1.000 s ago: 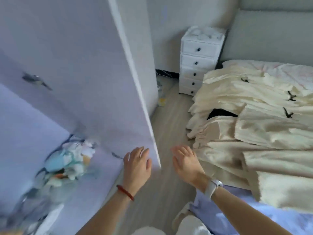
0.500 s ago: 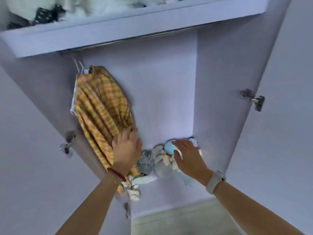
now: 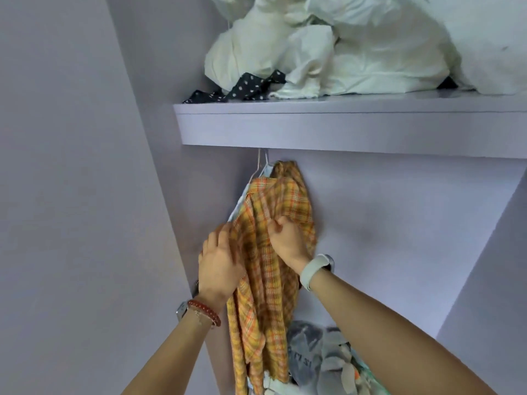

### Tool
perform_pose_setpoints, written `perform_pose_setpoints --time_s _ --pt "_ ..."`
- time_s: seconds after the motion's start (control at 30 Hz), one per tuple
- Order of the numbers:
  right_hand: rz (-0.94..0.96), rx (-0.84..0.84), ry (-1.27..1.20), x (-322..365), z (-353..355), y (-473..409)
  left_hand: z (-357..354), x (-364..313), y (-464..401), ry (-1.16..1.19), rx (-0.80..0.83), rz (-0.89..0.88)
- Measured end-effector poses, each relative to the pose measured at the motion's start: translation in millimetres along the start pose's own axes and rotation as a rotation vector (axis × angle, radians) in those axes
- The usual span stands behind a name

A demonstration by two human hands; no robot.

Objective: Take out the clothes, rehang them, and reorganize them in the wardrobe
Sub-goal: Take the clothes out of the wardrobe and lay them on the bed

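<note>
The person's right hand [image 3: 286, 240] pinched the hanging orange plaid shirt [image 3: 268, 252]; the left hand [image 3: 219, 263], at nine o'clock, lay against it, fingers nearly straight. The shirt looked light and limp, likely best lifted by its hanger [image 3: 258, 173] at twelve o'clock.

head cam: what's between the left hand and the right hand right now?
In the head view, a fold of the yellow plaid shirt hanging on its hanger lies between them: the left hand rests on its left edge, and the right hand pinches fabric near the middle.

Right of the hanging plaid shirt [image 3: 273, 223], mid-frame, the wardrobe's back wall stands bare. The shelf [image 3: 342, 126] caps it above, white bedding [image 3: 356, 44] crowds the top, and soft toys [image 3: 322, 357] fill the bottom.
</note>
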State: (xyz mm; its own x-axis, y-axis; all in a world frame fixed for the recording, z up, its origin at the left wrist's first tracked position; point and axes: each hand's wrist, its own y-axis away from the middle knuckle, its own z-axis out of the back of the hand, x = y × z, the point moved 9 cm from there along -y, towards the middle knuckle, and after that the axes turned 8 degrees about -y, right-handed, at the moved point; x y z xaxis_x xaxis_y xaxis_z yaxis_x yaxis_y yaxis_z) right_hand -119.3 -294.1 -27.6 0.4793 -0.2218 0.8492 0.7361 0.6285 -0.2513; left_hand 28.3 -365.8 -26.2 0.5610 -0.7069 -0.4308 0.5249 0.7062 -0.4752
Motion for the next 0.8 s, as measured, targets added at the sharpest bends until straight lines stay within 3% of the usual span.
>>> perform_pose_setpoints --time_s 0.27,0.4,0.63,0.8 --pt "-0.089 0.163 0.181 15 -55 -71 -5 21 -19 0.09 -0.083 0.069" --pt "-0.077 0.062 0.234 -5 -26 -70 -18 22 -35 0.07 -0.028 0.07" --pt "0.008 -0.046 0.273 -32 40 -61 -64 -1 -62 -0.085 0.228 0.032" --pt "0.047 -0.134 0.363 -22 67 -61 -64 -31 -63 0.04 0.086 -0.022"
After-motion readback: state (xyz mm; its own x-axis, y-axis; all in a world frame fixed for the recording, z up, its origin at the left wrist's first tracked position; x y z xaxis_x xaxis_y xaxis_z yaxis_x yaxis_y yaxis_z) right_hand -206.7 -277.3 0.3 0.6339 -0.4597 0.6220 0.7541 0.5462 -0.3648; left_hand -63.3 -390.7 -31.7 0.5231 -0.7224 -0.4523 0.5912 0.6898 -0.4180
